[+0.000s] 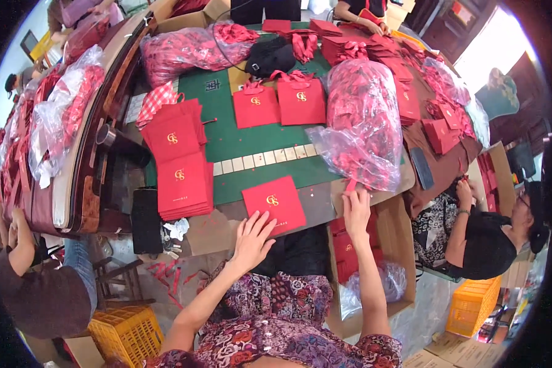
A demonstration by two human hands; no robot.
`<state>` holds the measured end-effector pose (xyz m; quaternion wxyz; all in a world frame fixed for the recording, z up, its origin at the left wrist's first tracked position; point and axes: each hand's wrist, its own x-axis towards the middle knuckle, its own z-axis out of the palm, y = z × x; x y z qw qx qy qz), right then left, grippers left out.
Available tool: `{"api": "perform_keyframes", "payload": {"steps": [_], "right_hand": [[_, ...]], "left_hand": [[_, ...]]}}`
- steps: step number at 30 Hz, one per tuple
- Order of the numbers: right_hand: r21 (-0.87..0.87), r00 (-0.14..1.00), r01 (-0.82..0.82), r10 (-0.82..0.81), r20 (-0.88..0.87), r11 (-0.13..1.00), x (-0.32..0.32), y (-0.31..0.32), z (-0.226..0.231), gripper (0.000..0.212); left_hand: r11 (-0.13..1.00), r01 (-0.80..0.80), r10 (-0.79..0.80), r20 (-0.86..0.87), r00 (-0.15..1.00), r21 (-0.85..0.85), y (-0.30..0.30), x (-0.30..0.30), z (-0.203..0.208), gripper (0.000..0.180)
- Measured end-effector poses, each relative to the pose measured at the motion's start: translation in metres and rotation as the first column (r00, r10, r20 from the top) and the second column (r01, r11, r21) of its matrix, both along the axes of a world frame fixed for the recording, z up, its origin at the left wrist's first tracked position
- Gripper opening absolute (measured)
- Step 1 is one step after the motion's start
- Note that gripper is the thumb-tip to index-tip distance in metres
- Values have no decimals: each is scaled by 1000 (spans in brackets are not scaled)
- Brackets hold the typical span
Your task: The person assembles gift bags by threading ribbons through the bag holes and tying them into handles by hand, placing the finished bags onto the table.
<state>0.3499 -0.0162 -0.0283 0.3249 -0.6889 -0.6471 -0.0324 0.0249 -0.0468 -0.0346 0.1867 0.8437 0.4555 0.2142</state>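
Here's the left hand (251,239), spread and loose, fingertips lying on the near-left part of a flat red bag (276,197): nothing gripped, just light pressure, probably so the bag doesn't slide. That bag, our landmark, lies flat on the near edge of the table (218,230), gold mark showing, right within reach of both hands.

Over to its right, the right hand (357,211) has its fingers drawn together at a red ribbon (351,184), by the near end of a big clear plastic sack (363,101). Whether they're pinched tight on it, I can't tell. The sack lies to the bag's far right, packed with red stuff, its loose end toward the person, handy for dipping into, it seems.

Left of the bag, a stack of red bags (181,181), squared up roughly, likely to save space. Beyond it, two bags with ribbon handles (301,103) sit side by side. And below-right, a cardboard box (397,245) gapes open with more red bags (348,248) inside, perhaps parked there to spare the tabletop.
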Motion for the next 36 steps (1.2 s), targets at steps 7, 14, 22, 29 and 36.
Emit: {"api": "perform_keyframes", "payload": {"steps": [7,14,22,29,36], "right_hand": [[58,980,-196,198,-25,979,-69,-30,28,12],[47,950,-308,310,-47,950,-100,-44,30,11],[26,820,-545,540,-189,838,-122,-73,38,17],[-68,843,-416,357,-403,907,-139,-49,43,15],[-100,846,-282,198,-496,954,-141,0,32,10]], "left_hand": [[999,-46,44,75,996,27,-8,-14,12,44],[984,-171,161,174,972,48,48,7,25,47],[989,-150,148,76,986,18,73,18,8,58],[982,-185,189,125,974,-49,75,13,21,55],[975,-153,193,278,941,-159,70,16,32,30]]}}
